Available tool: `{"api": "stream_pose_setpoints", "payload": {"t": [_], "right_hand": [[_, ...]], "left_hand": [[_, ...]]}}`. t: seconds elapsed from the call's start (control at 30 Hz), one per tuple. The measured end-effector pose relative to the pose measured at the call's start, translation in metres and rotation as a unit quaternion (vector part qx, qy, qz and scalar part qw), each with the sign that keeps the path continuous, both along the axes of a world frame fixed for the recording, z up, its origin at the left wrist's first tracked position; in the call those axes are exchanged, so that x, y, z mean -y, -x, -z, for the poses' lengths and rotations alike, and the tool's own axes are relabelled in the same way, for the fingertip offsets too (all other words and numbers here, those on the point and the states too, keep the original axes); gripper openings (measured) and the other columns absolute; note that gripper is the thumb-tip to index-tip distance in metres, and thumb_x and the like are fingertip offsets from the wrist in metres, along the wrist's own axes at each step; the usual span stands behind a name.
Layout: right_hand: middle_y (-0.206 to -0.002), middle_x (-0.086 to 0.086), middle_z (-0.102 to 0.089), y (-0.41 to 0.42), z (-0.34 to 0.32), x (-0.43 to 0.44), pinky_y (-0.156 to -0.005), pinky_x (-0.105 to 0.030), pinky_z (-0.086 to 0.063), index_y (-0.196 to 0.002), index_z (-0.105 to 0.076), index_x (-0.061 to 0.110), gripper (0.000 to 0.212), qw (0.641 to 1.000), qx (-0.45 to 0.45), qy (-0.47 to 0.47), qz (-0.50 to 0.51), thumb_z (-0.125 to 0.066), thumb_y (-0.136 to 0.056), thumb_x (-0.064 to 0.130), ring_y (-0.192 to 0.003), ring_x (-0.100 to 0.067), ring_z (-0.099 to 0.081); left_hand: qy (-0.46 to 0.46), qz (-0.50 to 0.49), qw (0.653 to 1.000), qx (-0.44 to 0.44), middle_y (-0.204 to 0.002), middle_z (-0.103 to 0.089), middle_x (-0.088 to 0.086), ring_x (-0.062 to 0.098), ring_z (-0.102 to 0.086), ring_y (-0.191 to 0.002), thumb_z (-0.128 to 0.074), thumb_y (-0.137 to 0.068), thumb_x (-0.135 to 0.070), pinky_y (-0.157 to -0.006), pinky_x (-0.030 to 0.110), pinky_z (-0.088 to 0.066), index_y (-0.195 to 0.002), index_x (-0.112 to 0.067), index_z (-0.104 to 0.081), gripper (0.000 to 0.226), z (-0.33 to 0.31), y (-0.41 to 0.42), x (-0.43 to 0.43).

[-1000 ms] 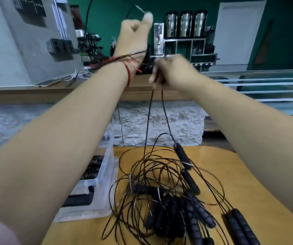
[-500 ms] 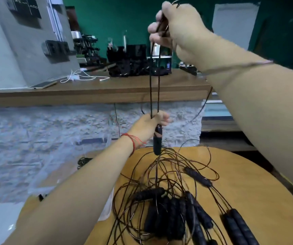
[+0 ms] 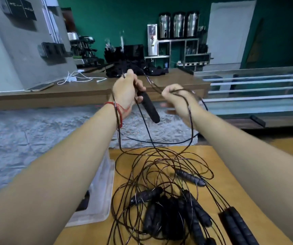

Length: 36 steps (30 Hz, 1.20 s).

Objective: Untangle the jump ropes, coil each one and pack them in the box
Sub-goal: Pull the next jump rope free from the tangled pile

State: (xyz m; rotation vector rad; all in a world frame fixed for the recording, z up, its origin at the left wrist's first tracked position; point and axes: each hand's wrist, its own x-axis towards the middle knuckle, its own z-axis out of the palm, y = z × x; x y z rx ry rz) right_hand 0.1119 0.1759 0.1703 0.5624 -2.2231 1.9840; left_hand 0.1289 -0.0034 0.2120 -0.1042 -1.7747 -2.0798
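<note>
Head view. Left hand (image 3: 124, 91) is raised above the table (image 3: 96, 234), fingers curled round a black handle (image 3: 149, 108). The handle's long axis is diagonal: cord end up inside the fist, free end pointing down and to the right.

Right hand (image 3: 175, 98) is level with the left and just beside it, fingers closed on a thin dark cord (image 3: 189, 110) that loops over the wrist and drops to the table.

Clear plastic box (image 3: 105, 183) sits at the table's left edge, mostly hidden by the left forearm. Something dark is inside; cannot tell what.

Jump ropes (image 3: 168, 209) lie in a tangled heap on the wooden top: thin glossy cords in overlapping loops, black ridged handles clustered in the middle and pointing several ways. A pair of handles (image 3: 235, 225) lies at the near right, side by side and parallel.

Red string bracelet (image 3: 119, 110) on the left wrist.
</note>
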Motion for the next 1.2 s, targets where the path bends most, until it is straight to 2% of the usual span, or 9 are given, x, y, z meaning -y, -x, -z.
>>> {"api": "stream_pose_setpoints", "payload": {"t": [0.1,0.2,0.33,0.4,0.47,0.53,0.67,0.83,1.2], "right_hand": [[-0.130,0.005,-0.065,-0.008,0.023,0.011,-0.082,-0.039,-0.060,-0.120,-0.060,0.039,0.019,0.999,0.011,0.018,-0.048,-0.059,-0.108,0.025,-0.109,-0.025,-0.073],[-0.146,0.005,-0.057,-0.016,0.042,0.019,-0.096,-0.040,-0.059,-0.153,-0.038,0.046,0.072,0.997,-0.018,0.038,-0.065,-0.070,-0.100,0.009,-0.114,-0.025,-0.071],[-0.106,-0.008,-0.075,-0.020,0.066,0.030,-0.098,-0.027,-0.056,-0.164,-0.012,0.045,0.101,0.997,-0.060,0.055,0.015,-0.072,-0.095,0.001,-0.092,-0.022,-0.075],[-0.117,-0.003,-0.066,-0.018,0.077,0.035,-0.083,-0.019,-0.055,-0.160,-0.026,0.040,0.085,0.997,-0.056,0.038,0.027,-0.075,-0.096,0.011,-0.084,-0.021,-0.067],[-0.095,0.000,-0.059,-0.013,0.084,0.035,-0.068,-0.030,-0.048,-0.125,-0.064,0.019,0.028,0.977,-0.094,-0.183,0.053,-0.071,-0.101,0.033,-0.072,-0.016,-0.056],[-0.065,-0.007,-0.047,-0.004,0.092,0.032,-0.057,-0.037,-0.035,-0.073,-0.057,0.007,0.046,0.926,-0.140,-0.342,0.073,-0.058,-0.108,0.038,-0.057,-0.022,-0.045],[-0.072,-0.009,-0.068,0.007,0.063,0.017,-0.065,-0.039,-0.057,-0.085,-0.071,0.008,0.051,0.896,-0.118,-0.420,0.087,-0.047,-0.111,0.045,-0.064,-0.024,-0.065],[-0.075,-0.014,-0.064,0.015,-0.025,0.006,-0.069,-0.045,-0.051,-0.076,-0.058,0.001,0.056,0.928,-0.217,-0.209,0.217,-0.041,-0.113,0.041,-0.070,-0.030,-0.060],[-0.074,-0.011,-0.070,-0.002,-0.119,0.019,-0.068,-0.038,-0.052,-0.088,-0.066,0.011,0.028,0.979,-0.193,0.019,0.065,-0.044,-0.103,0.016,-0.071,-0.028,-0.066]], "left_hand": [[0.008,0.021,1.000,-0.014,-0.061,-0.056,-0.007,0.010,-0.058,-0.059,-0.032,-0.114,-0.036,-0.050,0.023,-0.040,-0.081,-0.022,-0.047,0.039,-0.013,0.000,-0.003],[0.043,0.029,0.998,-0.019,-0.060,-0.056,-0.007,0.011,-0.058,-0.060,-0.032,-0.114,-0.035,-0.053,0.024,-0.041,-0.082,-0.022,-0.047,0.038,-0.023,0.000,-0.012],[0.059,0.027,0.998,-0.024,-0.059,-0.056,-0.007,0.011,-0.057,-0.059,-0.034,-0.114,-0.035,-0.052,0.024,-0.042,-0.080,-0.023,-0.048,0.039,-0.039,0.001,-0.017],[0.058,0.033,0.997,-0.035,-0.057,-0.055,-0.007,0.011,-0.057,-0.058,-0.033,-0.114,-0.034,-0.052,0.024,-0.040,-0.078,-0.022,-0.047,0.040,-0.046,0.000,-0.017],[0.060,0.032,0.997,-0.040,-0.058,-0.055,-0.007,0.011,-0.057,-0.057,-0.032,-0.114,-0.034,-0.053,0.025,-0.041,-0.079,-0.021,-0.047,0.041,-0.051,0.000,-0.015],[0.062,0.023,0.997,-0.044,-0.058,-0.056,-0.006,0.012,-0.058,-0.058,-0.033,-0.114,-0.034,-0.052,0.025,-0.042,-0.079,-0.021,-0.048,0.040,-0.055,0.001,-0.011],[0.041,-0.006,0.997,-0.066,-0.058,-0.056,-0.005,0.013,-0.057,-0.059,-0.035,-0.112,-0.030,-0.053,0.024,-0.043,-0.079,-0.020,-0.048,0.037,-0.066,0.000,0.000],[0.138,-0.060,0.984,-0.096,-0.063,-0.063,-0.007,0.011,-0.063,-0.065,-0.036,-0.110,-0.032,-0.054,0.027,-0.049,-0.081,-0.021,-0.051,0.034,-0.069,0.002,0.015],[0.204,-0.104,0.969,-0.089,-0.060,-0.062,-0.010,0.013,-0.060,-0.070,-0.038,-0.110,-0.034,-0.061,0.033,-0.054,-0.079,-0.023,-0.052,0.036,-0.039,0.013,0.023]]}}
